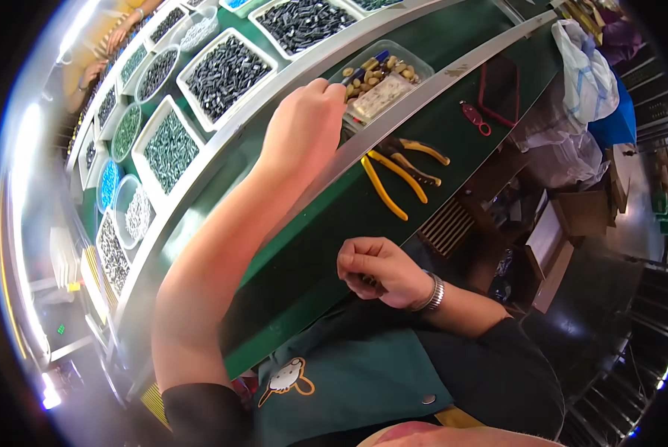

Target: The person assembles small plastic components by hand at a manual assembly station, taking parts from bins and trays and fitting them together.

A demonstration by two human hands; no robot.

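Observation:
My left hand [304,123] reaches far forward over the metal rail, just left of a clear plastic tub [423,68]. Its fingers are curled down, and the fingertips are hidden behind the back of the hand. In the tub lie several tan oval pieces [382,74], a blue-capped stick and a pale block. Close to my body, above the green bench, my right hand [382,272] is closed with the thumb over the curled fingers. Something small and dark may be in it, too shaded to name. Between the hands lie yellow-handled pliers [397,175] and a second plier-like tool [416,165].
White trays of black pieces [226,74] and green pieces [170,149] stand beyond the rail [453,74]. A small red tag [474,118] lies on the bench. Plastic bags [583,74] and open cardboard boxes [550,246] are at right. Another person's hands [118,37] show top left.

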